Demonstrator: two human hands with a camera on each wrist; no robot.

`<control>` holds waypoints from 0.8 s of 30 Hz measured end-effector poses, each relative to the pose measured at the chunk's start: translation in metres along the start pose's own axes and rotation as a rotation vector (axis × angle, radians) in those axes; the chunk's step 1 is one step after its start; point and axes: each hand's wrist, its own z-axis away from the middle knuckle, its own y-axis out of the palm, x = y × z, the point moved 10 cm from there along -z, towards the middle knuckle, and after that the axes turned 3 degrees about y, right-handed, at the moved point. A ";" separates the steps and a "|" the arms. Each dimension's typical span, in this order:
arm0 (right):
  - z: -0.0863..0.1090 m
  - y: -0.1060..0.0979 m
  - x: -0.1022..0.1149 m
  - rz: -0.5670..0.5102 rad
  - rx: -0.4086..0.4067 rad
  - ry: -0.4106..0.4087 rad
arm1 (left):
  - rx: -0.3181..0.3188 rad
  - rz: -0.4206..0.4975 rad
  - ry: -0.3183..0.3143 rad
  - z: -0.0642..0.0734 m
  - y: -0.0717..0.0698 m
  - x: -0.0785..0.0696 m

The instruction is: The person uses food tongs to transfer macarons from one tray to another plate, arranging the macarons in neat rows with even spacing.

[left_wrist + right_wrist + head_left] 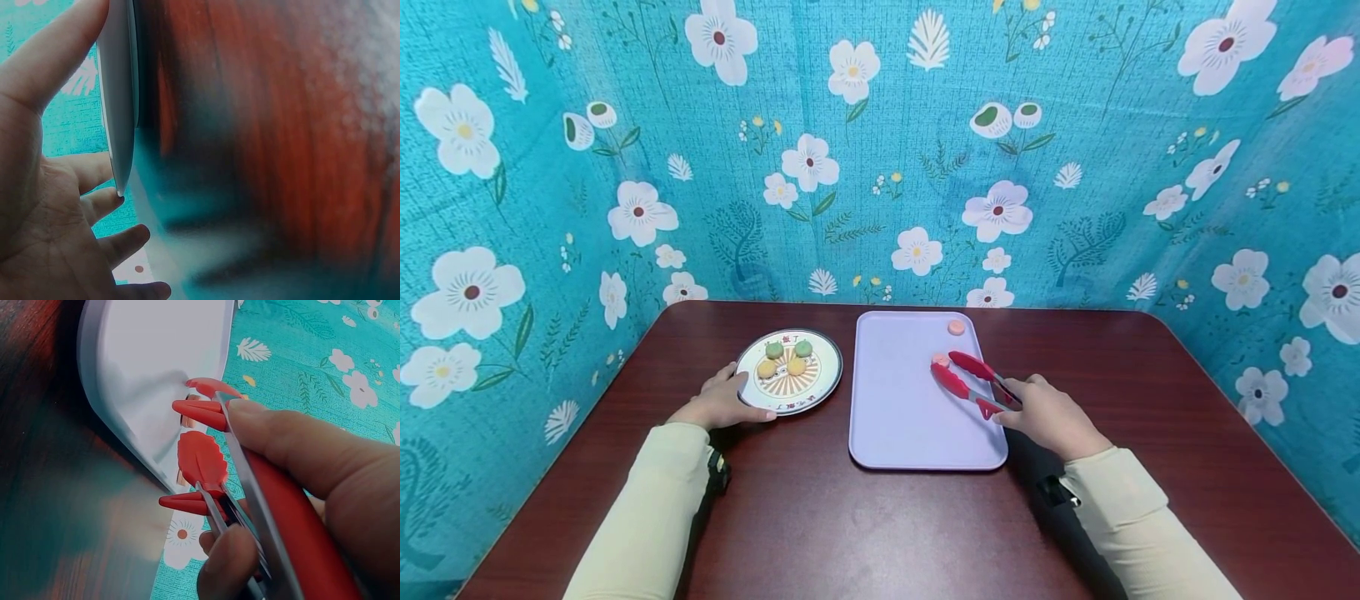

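My right hand [1051, 417] grips red-and-metal tongs [250, 487], thumb on one arm and fingers on the other. The tongs' red tips are spread apart over the lilac tray [895, 400]. A small round pink piece, like a macaron [940, 359], lies by the tips; whether they touch it I cannot tell. A second pink macaron [956, 327] sits near the tray's far right corner. My left hand [722, 402] touches the rim of a patterned white plate [831, 372] with spread thumb and fingers. On that plate are two green macarons [803, 348] and two yellow ones [767, 368].
Plate and tray stand side by side on a dark reddish-brown table [865, 533]. A blue floral cloth [880, 167] hangs behind the table and along both sides.
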 end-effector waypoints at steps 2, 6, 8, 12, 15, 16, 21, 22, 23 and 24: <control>-0.001 0.000 0.000 0.003 -0.001 -0.005 | 0.000 0.003 -0.003 0.000 0.000 0.000; -0.002 -0.003 0.002 0.017 -0.006 -0.019 | 0.004 0.010 -0.007 0.001 -0.001 -0.001; -0.003 -0.004 0.003 0.025 -0.009 -0.024 | 0.005 0.013 -0.005 0.001 -0.001 -0.001; -0.005 -0.006 0.005 0.038 -0.008 -0.030 | 0.003 0.013 -0.001 0.001 -0.001 -0.001; -0.006 -0.007 0.008 0.046 0.000 -0.033 | 0.003 0.015 -0.004 0.000 -0.001 0.000; -0.006 -0.008 0.008 0.047 0.003 -0.032 | 0.003 0.016 -0.006 0.000 -0.001 0.000; -0.007 -0.009 0.011 0.055 0.013 -0.035 | 0.002 0.016 -0.006 0.000 -0.001 0.000; -0.007 -0.009 0.012 0.056 0.014 -0.035 | 0.002 0.015 -0.004 0.000 -0.001 0.000; -0.007 -0.009 0.012 0.059 0.016 -0.037 | 0.001 0.014 -0.004 0.001 -0.001 -0.001; -0.007 -0.010 0.013 0.060 0.018 -0.038 | 0.002 0.014 -0.004 0.001 -0.001 -0.001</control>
